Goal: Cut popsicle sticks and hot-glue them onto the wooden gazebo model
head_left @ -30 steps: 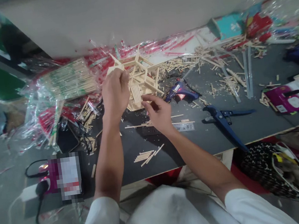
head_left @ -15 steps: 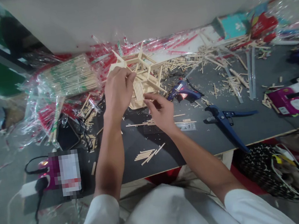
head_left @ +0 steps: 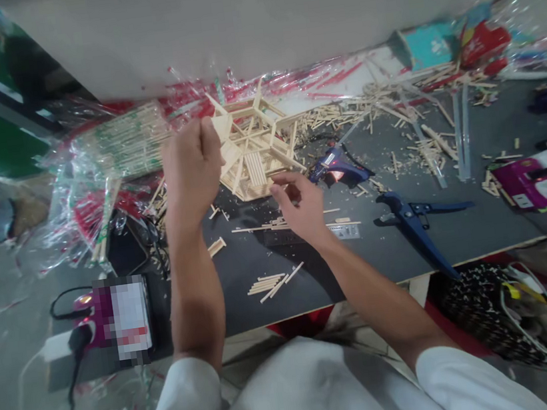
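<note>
A hexagonal model of pale wooden sticks [head_left: 252, 146] stands tilted at the back of the dark table [head_left: 459, 234]. My left hand [head_left: 191, 170] is closed on its left edge, fingers curled round a stick. My right hand [head_left: 300, 203] pinches its lower right edge between thumb and fingers. A blue hot glue gun [head_left: 336, 168] lies just right of the model. Loose short sticks [head_left: 274, 283] lie near the table's front edge.
A wrapped bundle of sticks [head_left: 120, 142] lies at the back left among clear plastic. Blue cutters [head_left: 414, 219], a metal ruler [head_left: 342, 229], glue rods [head_left: 460, 130], stick offcuts and purple power strips [head_left: 527, 183] cover the table. A patterned bag [head_left: 499, 313] sits below the front right.
My left hand has shifted left, from over the model's middle to its left edge, uncovering more of the model. My right hand has stayed at the lower right edge.
</note>
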{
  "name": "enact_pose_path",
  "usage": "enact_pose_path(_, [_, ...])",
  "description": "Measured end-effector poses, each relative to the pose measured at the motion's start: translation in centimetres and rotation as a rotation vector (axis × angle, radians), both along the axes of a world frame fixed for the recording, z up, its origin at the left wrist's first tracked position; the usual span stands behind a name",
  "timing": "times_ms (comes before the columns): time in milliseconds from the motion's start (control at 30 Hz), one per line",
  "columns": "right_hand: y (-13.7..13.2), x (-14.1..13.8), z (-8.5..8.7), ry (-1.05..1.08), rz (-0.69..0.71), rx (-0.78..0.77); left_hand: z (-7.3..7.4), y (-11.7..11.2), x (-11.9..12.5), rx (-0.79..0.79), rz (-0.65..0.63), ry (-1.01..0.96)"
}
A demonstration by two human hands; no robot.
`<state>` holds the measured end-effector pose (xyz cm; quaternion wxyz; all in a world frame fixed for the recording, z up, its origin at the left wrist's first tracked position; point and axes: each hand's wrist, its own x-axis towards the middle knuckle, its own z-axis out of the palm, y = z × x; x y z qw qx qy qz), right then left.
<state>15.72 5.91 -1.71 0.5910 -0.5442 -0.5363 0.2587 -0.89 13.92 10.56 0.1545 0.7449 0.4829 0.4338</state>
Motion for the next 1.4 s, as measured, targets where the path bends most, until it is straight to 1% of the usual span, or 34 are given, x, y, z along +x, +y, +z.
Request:
enact_pose_path(100, [0.0, 0.3, -0.2, -0.017, 0.014, -0.003, 1.6, -0.9, -1.7, 0.003, 0.049, -0.093])
enact_pose_path(167, [0.0, 0.3, -0.3, -0.014, 0.015, 0.001, 2.2, -1.3, -3.1, 0.004, 0.084, -0.097])
enact_pose_path(233, [0.1, 0.2, -0.3, -0.024, 0.016, -0.01, 2.4, -1.4, -4.7, 0.037, 0.133, -0.072])
enact_pose_path(333, [0.2, 0.1, -0.2, -0.059, 0.017, -0.027, 2.1, -1.3, -6.7, 0.021, 0.196, -0.097])
enact_pose_path(400, [0.2, 0.2, 0.1, -0.078, 0.012, -0.017, 1.9, -1.3, -7.6, 0.0, 0.237, -0.123])
enact_pose_path(533, [0.1, 0.4, 0.7, -0.12, -0.013, 0.003, 1.7, -1.1, -8.1, -0.032, 0.28, -0.191])
enact_pose_path(633, [0.1, 0.6, 0.9, -0.174, -0.022, -0.002, 1.5, -0.8, -7.8, -0.049, 0.264, -0.21])
enact_pose_path(767, [0.3, 1.0, 0.6, -0.212, 0.004, -0.045, 0.9, -0.1, -7.1, 0.08, 0.233, -0.282])
enact_pose_path(833, [0.5, 1.5, 0.6, -0.289, 0.095, -0.088, 0.7, 0.1, -6.7, 0.091, 0.227, -0.28])
enact_pose_path(967, [0.3, 3.4, 1.3, -0.527, 0.46, -0.191, 0.5, 0.2, -6.4, -0.04, 0.153, -0.172])
enact_pose_path(1000, [0.1, 4.2, 1.5, -0.564, 0.507, -0.215, 0.4, 0.3, -6.4, -0.071, 0.139, -0.168])
enact_pose_path(1033, [-0.1, 5.1, 1.8, -0.592, 0.512, -0.236, 0.3, 0.4, -6.5, -0.096, 0.128, -0.176])
enact_pose_path(1100, [-0.5, 7.3, 2.2, -0.634, 0.412, -0.279, -0.1, 0.8, -6.7, -0.141, 0.131, -0.226])
enact_pose_path(1133, [-0.7, 8.6, 2.2, -0.656, 0.317, -0.29, -0.3, 1.0, -6.8, -0.167, 0.151, -0.256])
enact_pose_path(1200, [-0.9, 11.3, 2.1, -0.685, 0.078, -0.291, -0.9, 1.5, -6.9, -0.224, 0.223, -0.287])
enact_pose_path(1267, [-0.9, 13.7, 1.4, -0.726, -0.163, -0.248, -1.2, 1.9, -6.8, -0.268, 0.276, -0.274])
enact_pose_path(1300, [-0.9, 14.6, 0.9, -0.75, -0.242, -0.232, -1.2, 1.9, -6.7, -0.287, 0.28, -0.266])
enact_pose_path(1333, [-0.7, 15.4, 0.3, -0.762, -0.286, -0.226, -1.2, 1.9, -6.6, -0.304, 0.271, -0.264])
enact_pose_path(1400, [-0.4, 16.3, -1.1, -0.752, -0.277, -0.255, -1.0, 1.7, -6.5, -0.327, 0.237, -0.286])
